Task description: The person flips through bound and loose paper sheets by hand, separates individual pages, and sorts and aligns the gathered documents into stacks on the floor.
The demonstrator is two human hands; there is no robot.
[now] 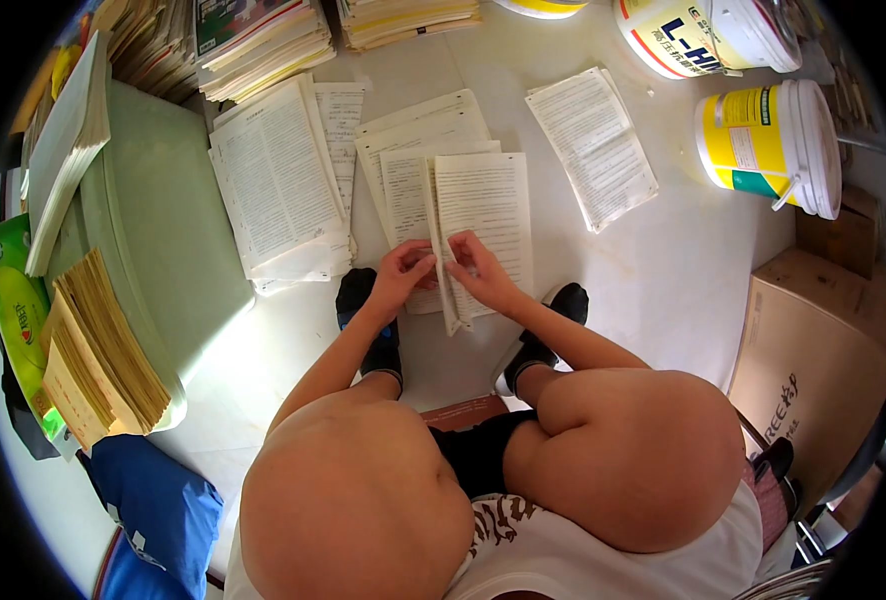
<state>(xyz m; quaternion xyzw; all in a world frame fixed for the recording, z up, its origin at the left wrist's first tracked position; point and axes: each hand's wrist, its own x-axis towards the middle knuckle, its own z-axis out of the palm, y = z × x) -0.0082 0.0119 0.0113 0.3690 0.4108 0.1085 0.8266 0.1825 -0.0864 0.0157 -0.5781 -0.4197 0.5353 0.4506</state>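
Between my feet, both hands hold printed paper sheets (483, 195), whose raised fold stands up from the floor. My left hand (408, 275) grips the left side of that fold with curled fingers. From the right, my right hand (481, 272) presses its thumb and fingers against the same fold. More printed pages (418, 125) lie beneath and behind these sheets, partly covered. A stack of printed papers (278, 170) rests to the left, and a separate printed bundle (595, 150) lies to the right.
Tall paper piles (263, 45) stand at the back left. A pale green box (163, 230) and a blue bag (153, 500) are on the left. Right are white-and-yellow buckets (763, 140) and a cardboard box (813, 330). My black shoes (368, 310) flank the papers.
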